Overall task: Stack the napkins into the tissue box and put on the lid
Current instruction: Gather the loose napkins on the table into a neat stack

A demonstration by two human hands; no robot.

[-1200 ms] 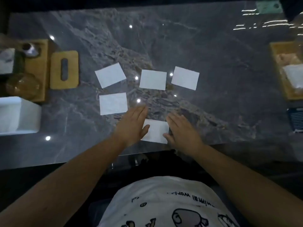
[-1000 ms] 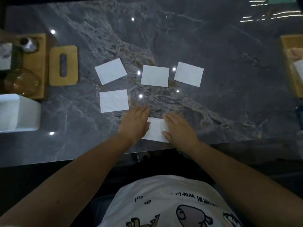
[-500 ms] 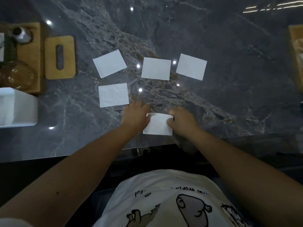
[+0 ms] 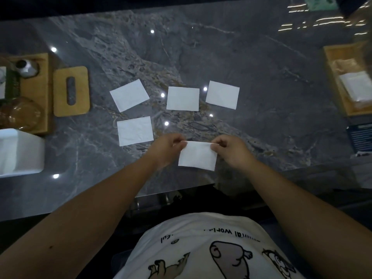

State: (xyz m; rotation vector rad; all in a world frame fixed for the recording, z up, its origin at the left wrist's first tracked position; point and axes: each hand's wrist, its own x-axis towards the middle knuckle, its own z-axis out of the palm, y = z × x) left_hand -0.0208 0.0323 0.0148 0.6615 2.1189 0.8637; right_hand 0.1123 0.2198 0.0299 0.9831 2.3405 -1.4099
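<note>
Napkin [image 4: 197, 156] near the table's [image 4: 261, 77] front edge hangs pinched by its top corners in both hands' fingers [image 4: 182, 143]; four napkins [image 4: 182, 98] lie unstacked, the wooden lid [image 4: 71, 91] off at left.

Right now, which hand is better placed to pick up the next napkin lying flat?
Left, probably. The left hand is right beside the nearest flat napkin; the right hand is farther from all the flat ones.

We see a dim, underexposed scene, small ceiling-light glints on the glossy marble table [image 4: 261, 77], streaked glare top right, wide-angle bending at edges, soft corners.
</note>
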